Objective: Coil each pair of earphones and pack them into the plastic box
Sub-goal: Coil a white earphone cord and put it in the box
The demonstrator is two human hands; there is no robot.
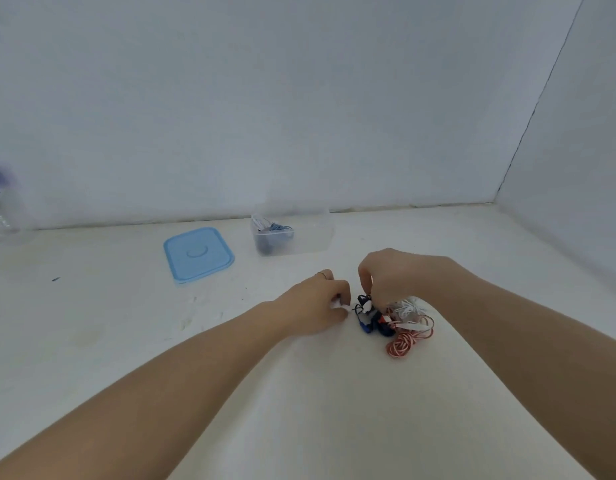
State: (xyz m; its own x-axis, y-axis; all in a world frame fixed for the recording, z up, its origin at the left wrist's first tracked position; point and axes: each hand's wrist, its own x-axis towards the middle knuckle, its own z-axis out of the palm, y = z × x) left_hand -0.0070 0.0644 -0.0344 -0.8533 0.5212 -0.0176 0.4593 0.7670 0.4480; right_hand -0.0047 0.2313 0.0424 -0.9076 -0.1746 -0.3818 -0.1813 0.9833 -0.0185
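A tangle of earphones lies on the white table in front of me: a dark blue pair point(368, 322), a pink pair point(405, 342) and a white pair point(408, 306). My left hand point(320, 303) pinches a white earbud at the pile's left edge. My right hand point(386, 275) hovers over the pile with curled fingers pinching the dark cable at its top. The clear plastic box point(310, 233) stands further back with coiled earphones inside its left end.
The box's light blue lid point(198, 253) lies flat to the left of the box. White walls close the table at the back and right. A clear bottle point(1, 209) stands at the far left edge.
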